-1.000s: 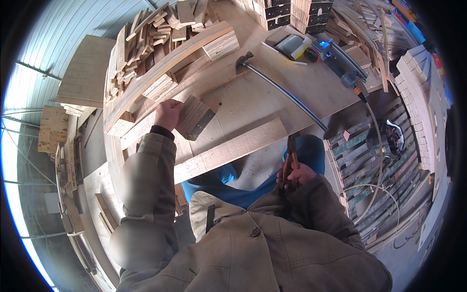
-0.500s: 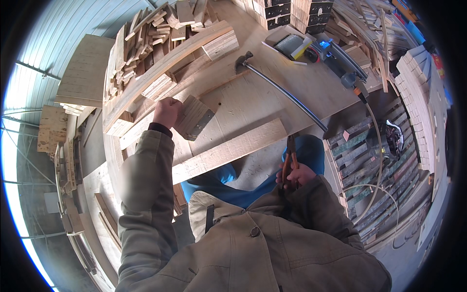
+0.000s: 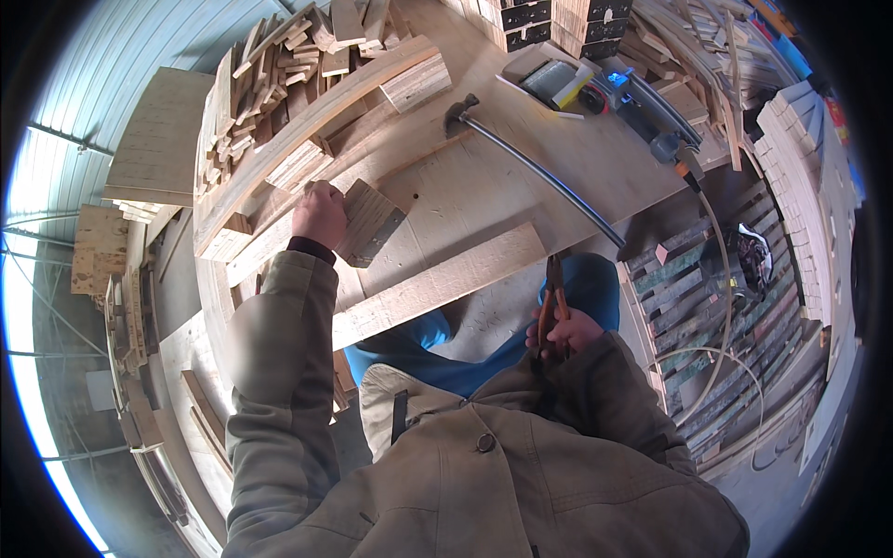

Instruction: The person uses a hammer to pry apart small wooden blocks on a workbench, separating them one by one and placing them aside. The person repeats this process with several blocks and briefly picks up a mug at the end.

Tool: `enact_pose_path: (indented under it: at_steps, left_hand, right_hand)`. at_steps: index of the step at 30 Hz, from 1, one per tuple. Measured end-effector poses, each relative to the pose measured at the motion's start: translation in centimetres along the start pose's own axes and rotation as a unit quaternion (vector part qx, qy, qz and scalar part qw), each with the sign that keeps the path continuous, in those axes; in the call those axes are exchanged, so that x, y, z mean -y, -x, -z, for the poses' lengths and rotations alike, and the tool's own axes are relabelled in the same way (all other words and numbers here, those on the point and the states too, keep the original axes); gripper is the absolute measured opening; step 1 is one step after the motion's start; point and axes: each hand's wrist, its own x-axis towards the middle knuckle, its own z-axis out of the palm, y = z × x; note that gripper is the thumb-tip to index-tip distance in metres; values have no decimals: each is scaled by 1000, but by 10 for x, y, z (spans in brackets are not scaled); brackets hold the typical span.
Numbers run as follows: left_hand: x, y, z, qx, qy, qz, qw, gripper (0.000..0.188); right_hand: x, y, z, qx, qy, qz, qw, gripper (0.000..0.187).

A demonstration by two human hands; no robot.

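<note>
My left hand [image 3: 318,216] is closed beside a short plywood block [image 3: 372,223] with a dark end face, at left of centre on the workbench. Whatever its curled fingers hold, if anything, is hidden. Low by my right knee, my right hand [image 3: 569,333] is wrapped round the orange-brown handles of pliers [image 3: 555,296], jaws pointing up. A long wooden beam [image 3: 446,284] lies along the near bench edge. Behind my left hand, a curved wooden rail [image 3: 321,135] runs across several plywood spacer blocks [image 3: 299,166].
A claw hammer [image 3: 539,172] with a metal handle lies across the bench [image 3: 465,200]. Stacked wood offcuts [image 3: 279,88] fill the far left. An air nailer [image 3: 651,126] with a hose [image 3: 721,251] sits at right, near an open carton [image 3: 549,82]. A slatted pallet [image 3: 688,325] is lower right.
My left hand has turned slightly at the block's left side, its fingertips now pointing more toward the rail. The pliers stay in my right hand, nearly unmoved.
</note>
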Motion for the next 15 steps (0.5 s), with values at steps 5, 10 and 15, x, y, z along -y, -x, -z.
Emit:
enact_pose_path:
  at_steps: [5, 10, 15]
  left_hand:
    - [1, -1, 2, 16, 6, -2, 1000, 21]
    - [-8, 0, 4, 27, 22, 30, 999, 23]
    - [-22, 4, 3, 45, 11, 77, 996, 26]
  right_hand:
    - [-1, -2, 3, 15, 13, 11, 1000, 64]
    - [-3, -5, 6, 16, 7, 11, 1000, 64]
    - [-5, -7, 10, 32, 3, 17, 999, 64]
